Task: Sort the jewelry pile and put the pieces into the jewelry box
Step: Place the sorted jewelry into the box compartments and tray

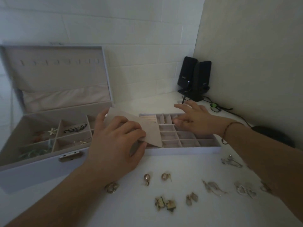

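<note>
Far left: open pale-grey jewelry box [41,171] with beige felt compartments, a few pieces sorted inside already. Left hand [114,143] gripping a flat beige felt panel [147,128], tilted over the left end of the grey removable divider tray [183,149]. Right hand [191,119] relaxed, fingers spread, hovering over the tray's far cells, holding nothing. Near right: loose earrings [165,177] spread across the white table [131,210]. Best to lift the panel clear and park it aside before dropping pairs into cells.

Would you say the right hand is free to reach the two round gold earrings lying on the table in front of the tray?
Probably yes. The right hand is open over the divided tray and holds nothing, and the round gold earrings lie uncovered on the white table, with nothing between them and the hand.
</note>
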Action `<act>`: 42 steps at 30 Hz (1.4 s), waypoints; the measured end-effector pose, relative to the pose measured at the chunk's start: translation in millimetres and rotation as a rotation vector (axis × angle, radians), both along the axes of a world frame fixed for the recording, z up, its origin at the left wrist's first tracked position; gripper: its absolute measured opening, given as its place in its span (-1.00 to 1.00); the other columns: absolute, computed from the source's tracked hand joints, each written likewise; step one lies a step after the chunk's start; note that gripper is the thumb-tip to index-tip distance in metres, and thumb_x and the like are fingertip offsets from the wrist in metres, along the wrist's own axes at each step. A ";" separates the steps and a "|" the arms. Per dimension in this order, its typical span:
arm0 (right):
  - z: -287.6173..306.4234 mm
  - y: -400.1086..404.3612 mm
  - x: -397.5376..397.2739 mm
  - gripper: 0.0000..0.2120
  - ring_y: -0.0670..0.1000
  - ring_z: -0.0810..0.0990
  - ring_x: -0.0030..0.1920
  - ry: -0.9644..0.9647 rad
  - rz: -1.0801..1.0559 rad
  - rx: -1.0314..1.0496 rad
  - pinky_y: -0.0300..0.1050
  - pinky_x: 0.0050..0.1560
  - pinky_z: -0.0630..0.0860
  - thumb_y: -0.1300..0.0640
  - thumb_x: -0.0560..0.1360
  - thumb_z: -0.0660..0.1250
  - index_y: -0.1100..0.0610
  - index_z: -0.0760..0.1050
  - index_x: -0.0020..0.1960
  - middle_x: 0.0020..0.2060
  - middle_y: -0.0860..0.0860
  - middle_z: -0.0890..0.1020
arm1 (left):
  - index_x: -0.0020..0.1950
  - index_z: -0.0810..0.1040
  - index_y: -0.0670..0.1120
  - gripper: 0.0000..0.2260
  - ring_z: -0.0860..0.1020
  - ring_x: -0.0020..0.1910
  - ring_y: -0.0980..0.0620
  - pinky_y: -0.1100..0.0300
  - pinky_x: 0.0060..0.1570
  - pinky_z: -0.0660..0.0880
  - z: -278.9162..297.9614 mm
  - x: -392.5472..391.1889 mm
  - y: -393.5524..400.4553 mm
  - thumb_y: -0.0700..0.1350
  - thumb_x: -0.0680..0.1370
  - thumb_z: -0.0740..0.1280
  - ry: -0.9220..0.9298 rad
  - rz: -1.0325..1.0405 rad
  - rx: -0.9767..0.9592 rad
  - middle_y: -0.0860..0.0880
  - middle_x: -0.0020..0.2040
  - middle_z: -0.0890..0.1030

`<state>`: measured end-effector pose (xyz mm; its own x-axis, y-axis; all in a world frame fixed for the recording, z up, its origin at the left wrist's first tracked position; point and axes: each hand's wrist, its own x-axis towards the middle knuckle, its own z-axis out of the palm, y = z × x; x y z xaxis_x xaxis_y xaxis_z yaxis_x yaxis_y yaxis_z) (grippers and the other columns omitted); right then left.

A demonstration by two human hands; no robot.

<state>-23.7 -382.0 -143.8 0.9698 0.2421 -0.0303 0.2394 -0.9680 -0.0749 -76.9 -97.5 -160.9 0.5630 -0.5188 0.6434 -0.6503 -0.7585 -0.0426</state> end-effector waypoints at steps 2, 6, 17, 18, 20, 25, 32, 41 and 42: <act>-1.2 -1.5 1.9 -0.59 0.00 -0.21 0.52 0.024 0.008 -0.005 0.16 0.46 -0.21 -0.26 0.57 -0.04 -0.21 0.51 0.18 0.53 -0.18 0.01 | -0.09 0.70 0.05 -0.84 0.60 -0.04 -0.05 -0.29 0.34 0.23 -0.1 0.3 0.3 0.07 0.44 0.38 -0.006 -0.003 0.000 0.13 -0.05 0.69; -0.8 -7.5 2.3 -0.60 -0.01 -0.22 0.52 0.036 0.002 0.006 0.16 0.47 -0.24 -0.25 0.57 -0.03 -0.23 0.48 0.24 0.53 -0.17 0.04 | -0.07 0.70 0.05 -0.83 0.60 -0.03 -0.05 -0.31 0.33 0.24 -1.3 1.3 1.2 0.07 0.45 0.38 -0.008 -0.005 0.007 0.12 -0.03 0.69; 37.9 -55.1 -98.8 -0.94 -0.24 0.53 -0.16 -0.302 -0.008 0.197 -0.43 -0.15 0.37 0.03 0.42 0.44 -0.13 0.62 -0.16 -0.30 -0.26 0.57 | -0.08 0.71 0.02 -0.76 0.61 -0.04 -0.10 -0.30 0.34 0.23 -1.8 1.4 1.4 0.09 0.47 0.31 -0.037 0.006 0.014 0.09 -0.03 0.69; 38.1 -60.4 -113.2 -0.91 -0.26 0.52 -0.17 -0.279 -0.024 0.203 -0.42 -0.22 0.39 0.03 0.41 0.45 -0.17 0.60 -0.20 -0.34 -0.22 0.59 | -0.08 0.71 0.01 -0.76 0.61 -0.04 -0.10 -0.30 0.34 0.23 -1.9 1.3 1.5 0.09 0.47 0.30 -0.042 0.006 0.015 0.08 -0.04 0.70; 33.9 -69.4 -129.5 -0.92 -0.22 0.52 -0.14 -0.182 -0.055 0.186 -0.36 -0.29 0.40 -0.07 0.39 0.45 -0.23 0.56 -0.23 -0.24 -0.31 0.60 | -0.07 0.71 0.00 -0.75 0.62 -0.04 -0.11 -0.31 0.34 0.23 -2.0 1.7 1.8 0.09 0.47 0.30 -0.046 0.006 0.019 0.07 -0.04 0.70; 25.1 -75.2 -134.7 -0.74 -0.26 0.48 -0.07 0.083 -0.056 0.044 -0.28 -0.08 0.46 -0.20 0.33 0.46 -0.32 0.49 -0.03 -0.13 -0.39 0.57 | -0.08 0.71 0.00 -0.74 0.62 -0.04 -0.11 -0.32 0.34 0.24 -2.5 1.3 0.7 0.10 0.48 0.29 -0.048 0.009 0.012 0.07 -0.03 0.70; 24.8 -105.4 -142.4 -0.57 -0.19 0.52 -0.14 0.209 -0.198 0.184 -0.19 -0.11 0.55 -0.06 0.26 0.56 -0.39 0.46 -0.02 -0.10 -0.35 0.55 | -0.06 0.71 0.01 -0.75 0.63 -0.03 -0.12 -0.29 0.35 0.22 -3.3 2.5 1.1 0.10 0.49 0.29 -0.057 0.011 0.018 0.07 -0.02 0.70; 20.4 -96.2 -136.5 -0.80 -0.10 0.62 -0.37 0.264 -0.230 0.209 -0.25 -0.29 0.54 0.16 0.35 0.52 -0.10 0.55 -0.22 -0.30 -0.27 0.60 | -0.06 0.71 0.01 -0.72 0.62 -0.03 -0.12 -0.29 0.36 0.21 -1.6 1.0 1.3 0.12 0.48 0.27 -0.036 0.013 0.026 0.07 -0.02 0.70; 20.3 -95.6 -136.4 -0.80 -0.12 0.60 -0.41 0.261 -0.232 0.217 -0.27 -0.32 0.52 0.18 0.35 0.51 -0.07 0.54 -0.21 -0.32 -0.29 0.60 | -0.06 0.72 0.01 -0.72 0.63 -0.02 -0.12 -0.29 0.35 0.22 -1.5 0.8 1.7 0.12 0.48 0.27 -0.033 0.011 0.028 0.07 -0.02 0.70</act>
